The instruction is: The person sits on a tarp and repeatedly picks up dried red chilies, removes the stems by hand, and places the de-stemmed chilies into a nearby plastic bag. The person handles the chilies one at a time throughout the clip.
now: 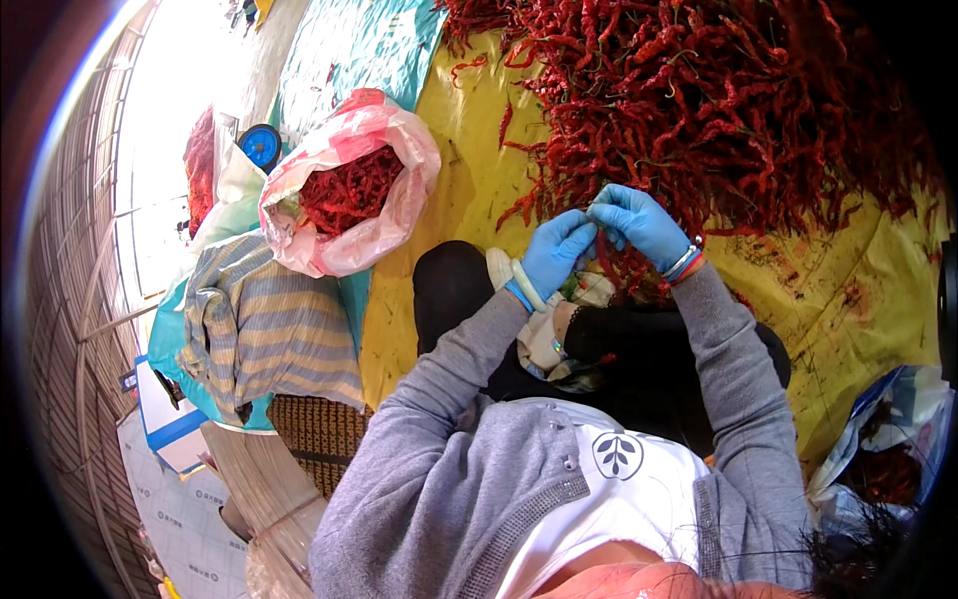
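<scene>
My left hand [555, 251], in a blue glove with a pale bangle at the wrist, meets my right hand [641, 224] fingertip to fingertip above my crossed legs. The right hand is gloved too and wears bracelets. The fingers of both are pinched together; whatever lies between them is too small and covered to make out. Dried-looking red chili peppers [632, 273] show just below the hands, near my lap. Right beyond the fingers rises a large heap of long red chili peppers [673, 112], some with green stems.
A pink-and-white plastic bag [419, 161] holding red chilies stands at the left on a yellow tarp [441, 195]. Next to it are a striped sack [277, 322] and a blue wheel [260, 147]. Another plastic bag [838, 457] with dark red contents sits at the lower right.
</scene>
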Available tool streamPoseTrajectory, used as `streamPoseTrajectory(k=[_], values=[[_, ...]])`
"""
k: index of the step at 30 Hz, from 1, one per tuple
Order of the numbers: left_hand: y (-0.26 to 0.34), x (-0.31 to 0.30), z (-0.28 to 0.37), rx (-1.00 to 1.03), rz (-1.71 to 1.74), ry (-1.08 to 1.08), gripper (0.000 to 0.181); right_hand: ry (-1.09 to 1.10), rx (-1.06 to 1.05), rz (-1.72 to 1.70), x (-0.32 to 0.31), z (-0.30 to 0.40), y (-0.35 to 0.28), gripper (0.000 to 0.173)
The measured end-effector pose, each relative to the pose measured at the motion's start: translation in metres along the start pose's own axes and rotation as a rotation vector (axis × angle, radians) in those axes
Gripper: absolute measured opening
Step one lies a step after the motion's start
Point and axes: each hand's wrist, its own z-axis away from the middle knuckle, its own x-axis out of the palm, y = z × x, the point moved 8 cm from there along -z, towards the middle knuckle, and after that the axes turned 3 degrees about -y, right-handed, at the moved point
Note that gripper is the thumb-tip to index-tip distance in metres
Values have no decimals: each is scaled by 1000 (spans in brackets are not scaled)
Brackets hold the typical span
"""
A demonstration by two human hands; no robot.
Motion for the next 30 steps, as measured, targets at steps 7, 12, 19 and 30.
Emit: streamPoseTrajectory(k=[7, 12, 19, 30], values=[[47, 11, 7, 563, -743, -20, 14, -5, 12, -117, 1, 3, 1, 18], [46, 27, 12, 328, -390, -314, 9, 113, 13, -330, -10, 1, 8, 17], [-3, 20, -5, -83, 466, 29, 15, 361, -219, -31, -10, 9, -13, 14], [2, 16, 3, 293, -2, 134, 14, 0, -6, -299, -4, 0, 7, 13]])
